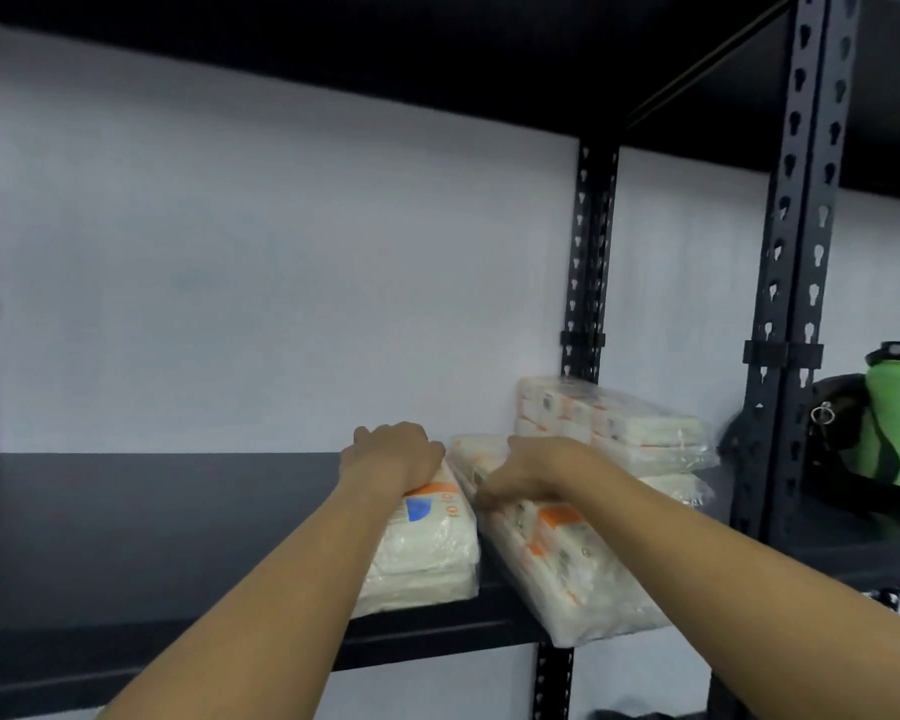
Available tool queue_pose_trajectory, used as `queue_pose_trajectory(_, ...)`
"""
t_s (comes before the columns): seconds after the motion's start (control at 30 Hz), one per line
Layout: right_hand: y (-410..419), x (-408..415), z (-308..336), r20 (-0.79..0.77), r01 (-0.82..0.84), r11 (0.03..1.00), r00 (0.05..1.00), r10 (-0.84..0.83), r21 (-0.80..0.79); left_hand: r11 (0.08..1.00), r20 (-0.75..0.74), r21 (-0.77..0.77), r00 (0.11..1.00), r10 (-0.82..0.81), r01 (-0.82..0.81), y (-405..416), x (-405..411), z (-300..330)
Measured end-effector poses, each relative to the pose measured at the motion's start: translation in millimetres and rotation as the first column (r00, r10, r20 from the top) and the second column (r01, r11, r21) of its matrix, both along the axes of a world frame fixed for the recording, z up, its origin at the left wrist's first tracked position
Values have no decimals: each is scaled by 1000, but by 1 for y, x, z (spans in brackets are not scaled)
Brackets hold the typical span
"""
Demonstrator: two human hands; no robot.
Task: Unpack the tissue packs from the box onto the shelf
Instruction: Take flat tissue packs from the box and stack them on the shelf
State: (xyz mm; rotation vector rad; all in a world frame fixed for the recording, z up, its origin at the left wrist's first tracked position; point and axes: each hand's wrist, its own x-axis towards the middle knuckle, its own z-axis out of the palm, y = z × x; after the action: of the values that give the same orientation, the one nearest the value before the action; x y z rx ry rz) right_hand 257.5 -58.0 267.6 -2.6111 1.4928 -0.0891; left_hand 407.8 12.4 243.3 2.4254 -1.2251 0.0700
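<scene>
Tissue packs, white and wrapped in clear plastic film with orange print, lie on the dark metal shelf [126,511], and both hands are on them. The left hand [393,452] rests on top of the left pack [427,543], its fingers bent over the far end. The right hand [528,472] lies on the right pack [583,574]; its fingers are blurred, so I cannot tell if they pinch the film. The near corner of this pack hangs over the shelf edge. Behind it stands a stack of similar packs [614,423]. I think the packs are light and soft and the film is slippery, so holding the two short ends seems better than pinching the wrap. The box is not visible.
</scene>
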Motion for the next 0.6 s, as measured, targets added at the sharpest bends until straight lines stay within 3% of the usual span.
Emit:
queue_pose_trajectory(0.27,-6,5,14,97,-19,992,995,31,-126,999,-1,-39,1000,30,-30,-15,2,-4)
queue_pose_trajectory(0.6,-28,-4,125,228,35,943,973,44,-331,998,33,-39,998,47,-46,-38,5,-6)
